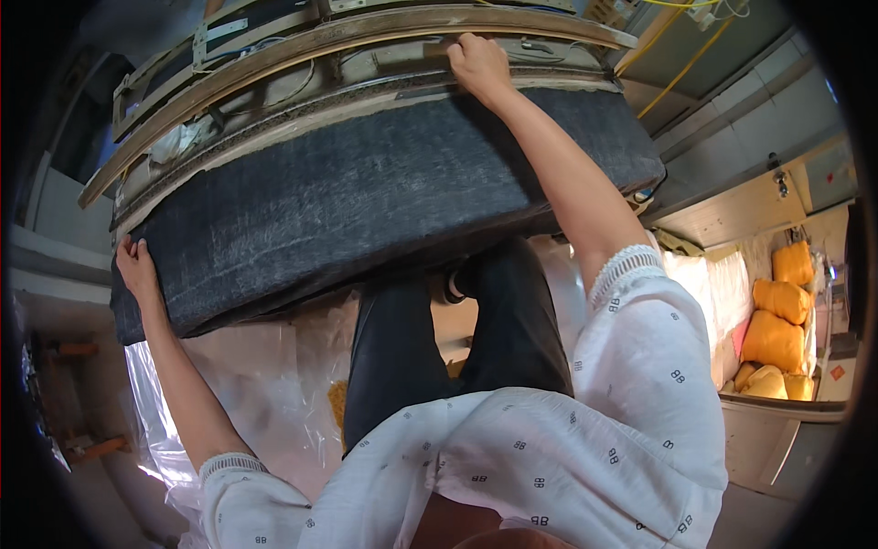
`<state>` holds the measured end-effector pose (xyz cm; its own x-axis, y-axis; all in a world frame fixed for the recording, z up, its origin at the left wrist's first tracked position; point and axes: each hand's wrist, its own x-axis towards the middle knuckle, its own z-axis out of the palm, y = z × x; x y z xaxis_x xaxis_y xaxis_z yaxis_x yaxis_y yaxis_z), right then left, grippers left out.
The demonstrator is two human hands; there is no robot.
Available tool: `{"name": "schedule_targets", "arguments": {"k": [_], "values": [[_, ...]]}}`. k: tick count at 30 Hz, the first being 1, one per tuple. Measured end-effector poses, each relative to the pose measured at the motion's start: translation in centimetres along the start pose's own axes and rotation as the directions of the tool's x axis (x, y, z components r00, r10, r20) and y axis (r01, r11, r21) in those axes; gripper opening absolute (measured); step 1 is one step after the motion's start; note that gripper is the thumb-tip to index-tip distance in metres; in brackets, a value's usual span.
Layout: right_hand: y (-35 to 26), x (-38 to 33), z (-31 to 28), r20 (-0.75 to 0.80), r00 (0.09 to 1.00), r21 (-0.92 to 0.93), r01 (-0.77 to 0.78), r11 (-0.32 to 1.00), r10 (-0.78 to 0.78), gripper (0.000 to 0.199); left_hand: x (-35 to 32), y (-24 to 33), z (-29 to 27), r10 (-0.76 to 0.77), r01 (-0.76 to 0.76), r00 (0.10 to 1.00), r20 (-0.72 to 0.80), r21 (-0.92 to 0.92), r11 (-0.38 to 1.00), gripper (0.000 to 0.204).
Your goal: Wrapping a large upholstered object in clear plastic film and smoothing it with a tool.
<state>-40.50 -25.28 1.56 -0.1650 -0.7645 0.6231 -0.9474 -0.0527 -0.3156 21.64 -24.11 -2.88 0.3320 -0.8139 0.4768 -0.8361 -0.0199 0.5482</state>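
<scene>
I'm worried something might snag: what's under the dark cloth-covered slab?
Clear plastic sheeting shows below the near edge of the dark slab, and the person's black trouser legs reach beneath it. Whatever lies farther under is covered by the slab itself.

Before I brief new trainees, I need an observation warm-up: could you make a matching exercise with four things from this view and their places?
1. Bare left hand
2. Bare right hand
3. Wide, dark grey cloth
4. Bulging orange bundles

A. In front of the black-trousered legs
B. Far right of the picture
C. At the cloth's left end
D. Near the long brown wooden rail

Pairs: 1-C, 2-D, 3-A, 4-B
</scene>
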Motion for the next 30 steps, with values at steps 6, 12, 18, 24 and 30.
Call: {"name": "schedule_targets", "arguments": {"k": [6,12,18,24,30], "values": [[-0.7,-1.1,-0.7,0.039,0.999,-0.212,-0.009,0.977,0.018,0.036,-0.2,-0.9,0.2,0.014,-0.013,1.0,0.021,-0.027,1.0,0.037],[0.5,-9.1,-9.7,0.3,0.943,-0.055,-0.138,0.989,0.148,0.032,-3.1,4.6,-2.3,0.038,-0.037,0.999,0.024,-0.027,0.999,0.031],[8.7,-13.0,-13.6,0.215,0.974,-0.008,-0.071,0.997,0.071,0.03,-13.3,10.6,-0.9,0.361,-0.36,0.911,-0.2,0.047,0.932,0.032],[5.8,-13.6,-12.3,0.209,0.975,0.059,-0.089,0.994,0.075,0.031,-23.1,2.6,-1.0,0.17,-0.22,0.857,-0.486,-0.048,0.974,0.02],[6.1,-13.7,-12.5,0.247,0.964,0.044,-0.113,0.993,0.099,0.032,-17.6,-13.8,1.1,-0.403,0.426,0.862,-0.308,0.009,0.905,0.027]]}}
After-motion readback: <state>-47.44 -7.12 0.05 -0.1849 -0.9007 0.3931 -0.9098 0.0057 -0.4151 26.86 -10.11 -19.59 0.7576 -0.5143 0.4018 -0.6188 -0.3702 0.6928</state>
